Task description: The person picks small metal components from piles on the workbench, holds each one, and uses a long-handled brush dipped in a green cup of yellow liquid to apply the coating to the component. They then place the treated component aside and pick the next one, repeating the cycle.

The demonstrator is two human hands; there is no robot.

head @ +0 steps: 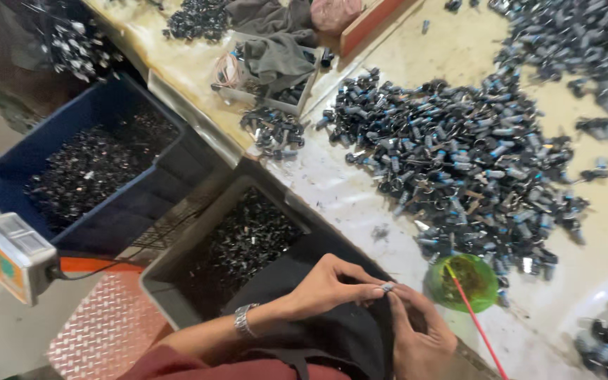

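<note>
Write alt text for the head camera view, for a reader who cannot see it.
Two bare hands, left hand and right hand, pinch a small grey cylindrical part between their fingertips at a pale worktable. A big heap of small black and grey parts covers the table beside a small green bowl; a blue plastic bin and a grey bin hold more parts.

A single head-worn camera looks steeply down and forward over the person's lap. It sits close to the left hand (325,288) and right hand (416,338), which fill the lower middle of the frame. The view is tilted, so the bench (360,197) edge runs diagonally from upper left to lower right, with the blue bin (107,105) and floor at left.
</note>
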